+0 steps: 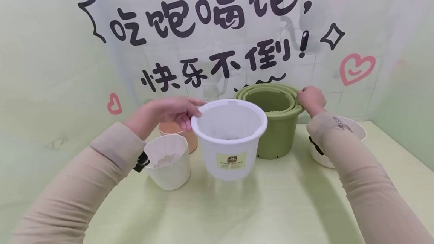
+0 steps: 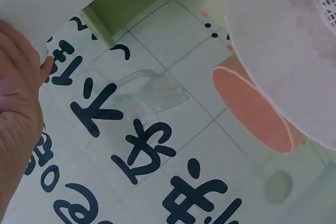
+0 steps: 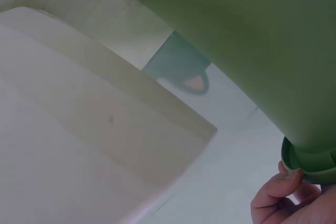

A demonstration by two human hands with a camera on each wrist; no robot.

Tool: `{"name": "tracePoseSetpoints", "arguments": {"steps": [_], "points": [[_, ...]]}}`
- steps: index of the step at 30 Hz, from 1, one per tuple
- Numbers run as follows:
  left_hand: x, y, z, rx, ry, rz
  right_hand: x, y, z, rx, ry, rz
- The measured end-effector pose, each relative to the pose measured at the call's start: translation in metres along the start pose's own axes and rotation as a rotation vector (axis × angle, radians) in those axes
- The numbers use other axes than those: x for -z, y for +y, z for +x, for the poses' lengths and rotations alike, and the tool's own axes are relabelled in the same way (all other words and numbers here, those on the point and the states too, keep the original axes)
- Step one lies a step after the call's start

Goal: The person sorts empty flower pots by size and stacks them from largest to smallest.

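Note:
My left hand grips the left rim of a white plastic flowerpot, thumb over the edge. That pot carries a pale yellow label on its front and hangs close over the table. Just behind and right of it stands a green plastic flowerpot with more green pots nested inside. The right hand holds the green rim at its right side. In the right wrist view, the thumb and curled fingers pinch that green rim from below the pot's wall. The white pot's left edge overlaps the green one in the head view.
A cream pot stands at left on the pale green table, with a terracotta-coloured pot behind it. Another cream pot sits at right, partly hidden by the right forearm. A printed wall sheet rises behind.

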State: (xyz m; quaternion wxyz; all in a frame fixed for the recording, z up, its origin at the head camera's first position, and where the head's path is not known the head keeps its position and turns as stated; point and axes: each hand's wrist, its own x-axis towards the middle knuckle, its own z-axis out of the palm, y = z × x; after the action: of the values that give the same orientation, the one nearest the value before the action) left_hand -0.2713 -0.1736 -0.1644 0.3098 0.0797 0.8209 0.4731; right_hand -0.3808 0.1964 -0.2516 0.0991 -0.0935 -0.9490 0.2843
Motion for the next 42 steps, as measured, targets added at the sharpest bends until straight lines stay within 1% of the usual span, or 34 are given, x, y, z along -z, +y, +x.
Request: {"name": "tracePoseSetpoints", "arguments": {"steps": [6, 11, 15, 20, 23, 25, 27, 31, 34, 36, 38, 42], "points": [[0.003, 0.032, -0.01, -0.043, 0.033, 0.023, 0.0, -0.001, 0.0, -0.003, 0.0, -0.001], [0.001, 0.058, -0.01, -0.076, 0.067, -0.005, 0.001, -0.001, 0.0, -0.009, 0.008, -0.007], [-0.001, 0.077, -0.007, -0.099, 0.084, -0.084, -0.001, 0.002, 0.002, -0.005, 0.012, -0.007], [-0.002, 0.095, -0.004, -0.089, 0.115, -0.194, -0.002, 0.003, 0.002, -0.006, 0.011, -0.008], [-0.004, 0.104, 0.001, -0.078, 0.158, -0.265, -0.001, 0.002, 0.002, 0.0, 0.017, -0.01], [-0.007, 0.109, 0.006, -0.087, 0.185, -0.299, -0.001, 0.002, 0.002, 0.001, 0.02, -0.005], [-0.013, 0.114, 0.013, -0.089, 0.226, -0.332, -0.001, 0.003, 0.003, -0.002, 0.022, 0.0], [-0.025, 0.122, 0.032, -0.122, 0.327, -0.341, 0.0, 0.003, 0.004, -0.006, 0.014, 0.007], [-0.033, 0.124, 0.049, -0.163, 0.397, -0.343, 0.0, 0.004, 0.004, -0.004, 0.012, 0.009], [-0.039, 0.123, 0.06, -0.201, 0.422, -0.358, 0.0, 0.004, 0.004, -0.003, 0.014, 0.015], [-0.044, 0.12, 0.071, -0.239, 0.433, -0.374, 0.0, 0.003, 0.004, -0.004, 0.016, 0.02], [-0.053, 0.111, 0.091, -0.297, 0.421, -0.42, 0.001, 0.002, 0.004, -0.013, 0.014, 0.024]]}}
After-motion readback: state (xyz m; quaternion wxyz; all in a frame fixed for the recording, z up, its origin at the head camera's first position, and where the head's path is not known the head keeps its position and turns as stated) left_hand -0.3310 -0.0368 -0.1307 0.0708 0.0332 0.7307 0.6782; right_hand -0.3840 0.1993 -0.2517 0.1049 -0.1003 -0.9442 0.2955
